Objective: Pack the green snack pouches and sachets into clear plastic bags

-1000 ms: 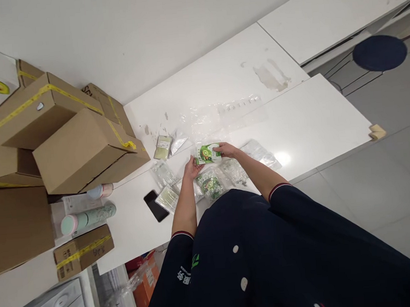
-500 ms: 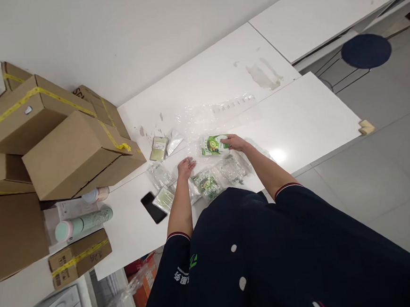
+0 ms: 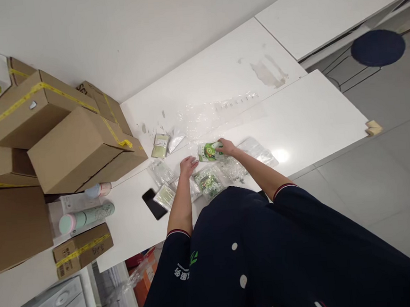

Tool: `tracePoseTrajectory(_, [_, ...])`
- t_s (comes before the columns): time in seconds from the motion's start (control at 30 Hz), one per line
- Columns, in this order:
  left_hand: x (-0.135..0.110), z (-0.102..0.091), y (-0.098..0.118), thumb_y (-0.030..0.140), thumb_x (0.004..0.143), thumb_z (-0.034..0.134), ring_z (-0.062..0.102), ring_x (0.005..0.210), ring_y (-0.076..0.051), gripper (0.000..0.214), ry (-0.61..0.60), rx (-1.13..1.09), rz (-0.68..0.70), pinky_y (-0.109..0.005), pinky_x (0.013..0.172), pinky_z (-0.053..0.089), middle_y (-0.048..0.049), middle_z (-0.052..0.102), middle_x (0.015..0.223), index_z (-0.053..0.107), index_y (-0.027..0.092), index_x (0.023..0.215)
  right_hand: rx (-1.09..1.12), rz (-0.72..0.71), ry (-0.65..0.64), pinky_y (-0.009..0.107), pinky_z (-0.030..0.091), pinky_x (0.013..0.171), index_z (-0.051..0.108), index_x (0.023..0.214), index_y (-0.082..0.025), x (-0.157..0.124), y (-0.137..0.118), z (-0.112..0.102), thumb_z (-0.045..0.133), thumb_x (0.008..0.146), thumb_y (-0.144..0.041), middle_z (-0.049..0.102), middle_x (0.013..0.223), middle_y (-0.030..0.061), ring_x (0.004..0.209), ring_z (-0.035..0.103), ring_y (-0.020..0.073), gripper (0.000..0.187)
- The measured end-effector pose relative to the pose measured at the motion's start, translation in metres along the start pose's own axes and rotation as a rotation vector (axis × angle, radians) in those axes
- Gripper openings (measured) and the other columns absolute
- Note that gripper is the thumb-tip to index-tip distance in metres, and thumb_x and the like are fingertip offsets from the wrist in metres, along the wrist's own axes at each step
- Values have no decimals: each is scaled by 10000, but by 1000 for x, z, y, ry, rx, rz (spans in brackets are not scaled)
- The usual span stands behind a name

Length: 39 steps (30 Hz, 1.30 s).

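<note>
The right hand (image 3: pixel 227 147) holds the green packet (image 3: pixel 207 152), a small one w/ a round fruit picture. Its fingers are closed on the right edge of the packet. The packet sits low over the desk (image 3: pixel 312 116), to the right of the phone (image 3: pixel 154 204) and farther from the person. I think the edge grip keeps the printed face free, but this is only my reading.

The left hand (image 3: pixel 188 165) is between the phone and the green packet. Its fingers are spread wide, palm down, holding nothing, approx. at the border of the clear bags (image 3: pixel 210 182) heaped to the right of the phone. Probably it rests there so the slippery bags do not slide.

A pale packet (image 3: pixel 161 145) lies beyond the phone, apart from the heap. Left of the phone are a mint bottle (image 3: pixel 85 217) on its side and stacked cardboard boxes (image 3: pixel 80 149), maybe pushed aside to leave room.

Hard to see: I cannot tell if the green packet touches the desk or is lifted a little. The text on the packets is too small to read. The dark shirt (image 3: pixel 270 262) hides the near desk edge and part of the heap. The boxes are cut off at the picture's left side.
</note>
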<state>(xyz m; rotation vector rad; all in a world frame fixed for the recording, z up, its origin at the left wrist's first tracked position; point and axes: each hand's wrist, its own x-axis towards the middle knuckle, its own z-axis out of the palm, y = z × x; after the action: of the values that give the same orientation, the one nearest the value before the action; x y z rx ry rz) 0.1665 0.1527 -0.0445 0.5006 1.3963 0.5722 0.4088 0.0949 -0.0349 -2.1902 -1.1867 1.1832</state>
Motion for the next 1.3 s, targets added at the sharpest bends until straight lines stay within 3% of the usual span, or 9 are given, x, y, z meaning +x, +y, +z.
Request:
tracePoseTrajectory(0.17, [-2, 9, -2, 135, 766, 686, 649, 632, -119, 137, 5, 93, -4, -291, 735, 557, -17, 665, 698, 573, 158, 841, -189, 29, 25, 331, 488, 835, 494, 1321, -123, -8, -13, 3, 622, 857, -321, 621, 1206, 166, 1049, 597, 273, 521])
tracePoseTrajectory(0.3, [-4, 17, -2, 113, 768, 646, 635, 602, -114, 88, 63, 108, 4, -277, 711, 541, -5, 642, 634, 573, 156, 791, -454, -95, 199, 444, 435, 922, 516, 1323, -174, -18, -23, 3, 601, 871, -333, 502, 1324, 188, 1176, 480, 342, 487])
tracePoseTrajectory(0.5, [-8, 22, 6, 91, 775, 572, 603, 541, -100, 84, 69, 62, -27, -270, 708, 547, 25, 598, 569, 531, 154, 738, -611, -468, -64, 492, 357, 1006, 484, 1361, -208, -42, -16, 17, 653, 821, -450, 403, 1450, 169, 1293, 374, 359, 616])
tracePoseTrajectory(0.6, [-12, 23, 11, 71, 774, 543, 602, 546, -92, 121, 54, 31, -43, -248, 710, 548, 28, 580, 543, 504, 161, 703, -666, -508, 10, 511, 295, 1041, 352, 1453, -182, -52, -9, 31, 673, 800, -373, 356, 1485, 194, 1319, 338, 377, 753])
tracePoseTrajectory(0.73, [-17, 25, 17, 61, 767, 550, 618, 579, -88, 134, 26, -4, -46, -235, 721, 550, 26, 582, 562, 501, 167, 700, -714, -507, 81, 482, 290, 1041, 302, 1484, -147, -56, -9, 39, 504, 879, -192, 371, 1481, 210, 1312, 358, 355, 640])
tracePoseTrajectory(0.93, [-34, 20, 27, 60, 770, 563, 671, 624, -133, 240, -2, -4, -9, -259, 700, 548, -9, 626, 620, 542, 124, 1001, -753, -507, -51, 417, 393, 960, 370, 1468, -207, -47, -26, 12, 426, 855, -71, 496, 1414, 153, 1216, 507, 305, 630])
tracePoseTrajectory(1.1, [-50, 16, 36, 124, 793, 603, 689, 620, -167, 695, 20, 44, 107, -311, 689, 555, -18, 655, 684, 263, 135, 1398, -677, -403, -372, 324, 475, 775, 537, 1337, -210, -15, -50, -25, 432, 867, -103, 671, 1178, 123, 1000, 645, 265, 494])
tracePoseTrajectory(1.2, [-55, 19, 33, 219, 841, 590, 688, 663, -151, 696, 84, 86, 260, -326, 735, 554, -35, 673, 785, 227, 178, 1434, -624, -391, -425, 299, 476, 770, 602, 1235, -189, 13, -59, -36, 429, 892, -131, 669, 1184, 116, 1023, 636, 251, 388])
tracePoseTrajectory(1.3, [-55, 24, 21, 288, 877, 550, 684, 829, -159, 513, 113, 314, 520, -344, 829, 538, -70, 684, 944, 389, 207, 1357, -652, -340, -394, 292, 473, 783, 620, 1179, -175, 37, -64, -37, 473, 895, -158, 659, 1186, 128, 1028, 628, 246, 321])
